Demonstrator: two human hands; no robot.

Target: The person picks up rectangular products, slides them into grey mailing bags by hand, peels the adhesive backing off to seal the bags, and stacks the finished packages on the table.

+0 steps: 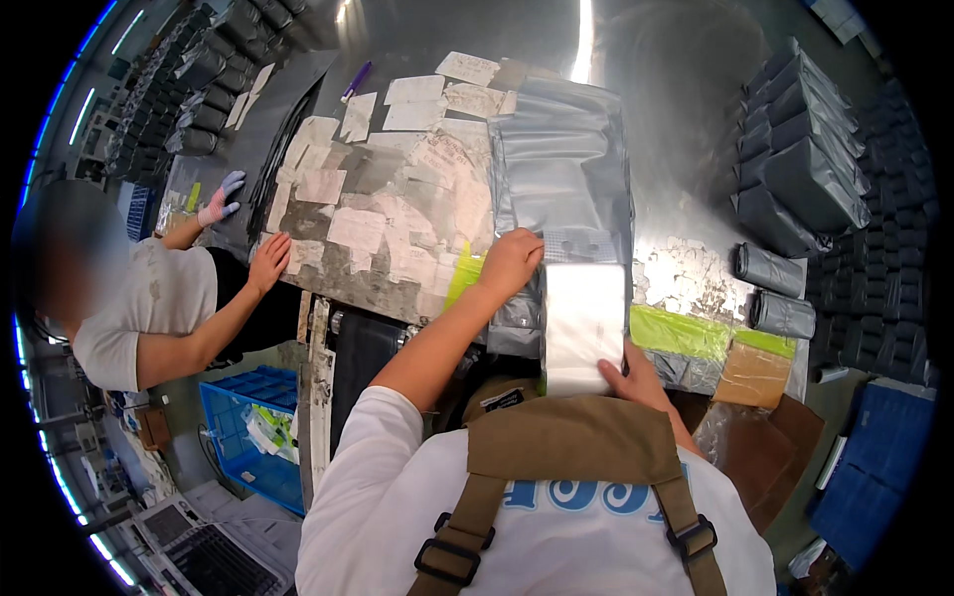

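Observation:
A stack of flat grey plastic bags (561, 149) lies lengthwise on the table in front of me. Over its near end rests a white, slightly shiny rectangular packet (584, 318). My left hand (515, 262) is closed, with its fingertips pinched at the left side of the grey bags, just by the packet's upper left corner. What exactly is between those fingers is partly hidden. At the packet's lower right edge, my right hand (639, 379) grips it with the thumb on top; the other fingers are mostly out of sight.
Paper labels (383, 223) cover the table's left part, with a purple pen (356, 81) beyond. To the left, a co-worker's hands (268, 261) rest near dark sheets. Rolled grey bags (783, 314) and bundles (803, 149) stand right. A blue crate (253, 392) sits lower left.

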